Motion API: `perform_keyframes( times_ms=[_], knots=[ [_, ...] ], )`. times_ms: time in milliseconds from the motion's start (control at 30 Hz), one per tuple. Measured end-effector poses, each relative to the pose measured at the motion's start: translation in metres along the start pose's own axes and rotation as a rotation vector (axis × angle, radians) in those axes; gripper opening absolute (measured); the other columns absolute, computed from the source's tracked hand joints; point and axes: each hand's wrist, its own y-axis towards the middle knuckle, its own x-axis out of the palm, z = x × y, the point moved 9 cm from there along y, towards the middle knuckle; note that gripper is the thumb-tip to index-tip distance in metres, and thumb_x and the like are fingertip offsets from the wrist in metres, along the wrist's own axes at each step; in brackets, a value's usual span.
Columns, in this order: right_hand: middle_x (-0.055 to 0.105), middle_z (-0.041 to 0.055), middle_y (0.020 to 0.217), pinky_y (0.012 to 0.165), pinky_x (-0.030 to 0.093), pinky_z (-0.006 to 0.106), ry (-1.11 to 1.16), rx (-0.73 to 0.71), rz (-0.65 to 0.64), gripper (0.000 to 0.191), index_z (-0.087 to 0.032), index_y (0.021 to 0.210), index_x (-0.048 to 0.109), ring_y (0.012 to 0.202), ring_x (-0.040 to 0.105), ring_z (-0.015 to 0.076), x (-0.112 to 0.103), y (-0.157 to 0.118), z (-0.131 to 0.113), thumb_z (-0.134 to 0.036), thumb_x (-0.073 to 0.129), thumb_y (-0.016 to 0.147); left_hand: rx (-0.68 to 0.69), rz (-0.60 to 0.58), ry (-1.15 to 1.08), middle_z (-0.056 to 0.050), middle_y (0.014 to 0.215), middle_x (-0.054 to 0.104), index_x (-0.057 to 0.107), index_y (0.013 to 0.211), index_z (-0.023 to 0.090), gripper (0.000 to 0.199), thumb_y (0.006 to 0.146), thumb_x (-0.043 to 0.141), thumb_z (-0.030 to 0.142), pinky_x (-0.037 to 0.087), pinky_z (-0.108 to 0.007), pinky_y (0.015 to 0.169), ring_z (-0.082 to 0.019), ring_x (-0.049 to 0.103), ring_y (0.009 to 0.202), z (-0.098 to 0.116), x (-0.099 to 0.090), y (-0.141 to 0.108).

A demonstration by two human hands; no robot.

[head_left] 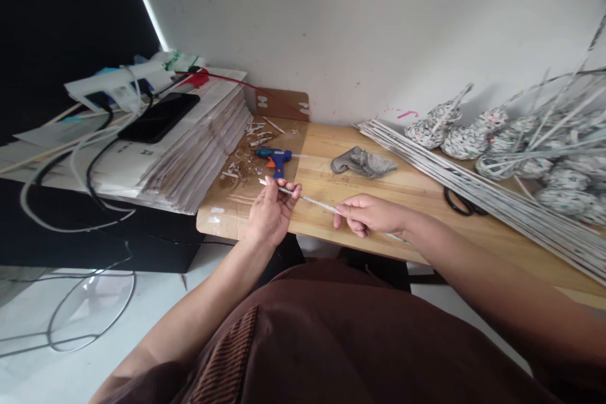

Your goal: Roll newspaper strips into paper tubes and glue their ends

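A thin rolled paper stick (pixel 318 203) runs slantwise between my hands over the front edge of the wooden table. My left hand (pixel 272 211), palm turned up, pinches it near its left end between thumb and fingers. Farther right, my right hand (pixel 362 214) grips the same stick, with its fingers curled round it; the far end shows below the wrist. Just beyond my left hand lies a blue glue gun (pixel 277 161) with an orange trigger, on a stained cardboard sheet (pixel 215 218). A crumpled grey cloth (pixel 363 163) rests behind my right hand.
A tall paper stack (pixel 189 158) at the left carries a black phone (pixel 160 117), a power strip (pixel 118 82) and cables. Long paper sticks (pixel 473 196) lie across the right side, over black scissors (pixel 458 202). Woven paper pieces (pixel 466 136) sit against the wall.
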Motion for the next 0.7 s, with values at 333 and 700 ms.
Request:
perform_keyframes(
  times_ms=[333,700],
  knots=[
    [0.051,0.0001,0.056,0.064,0.041,0.028,0.054,-0.076,0.018,0.05,-0.014,0.09,0.068,0.057,0.049,0.014,0.003,0.007,-0.01,-0.047,0.032,0.1,-0.014,0.038,0.008,-0.004,0.072,0.064,0.059,0.074,0.014,0.034,0.095,0.051,0.039,0.058,-0.026,0.082,-0.013,0.069,0.077,-0.003,-0.004,0.0],
    [0.056,0.0019,0.06,0.066,0.04,0.028,-0.204,-0.111,0.123,0.041,-0.016,0.093,0.069,0.061,0.054,0.0153,0.001,0.012,-0.028,-0.036,0.034,0.101,0.027,0.012,-0.007,-0.004,0.074,0.064,0.061,0.075,0.012,0.034,0.099,0.046,0.031,0.058,-0.026,0.087,-0.01,0.068,0.076,-0.002,-0.003,-0.001]
  ],
)
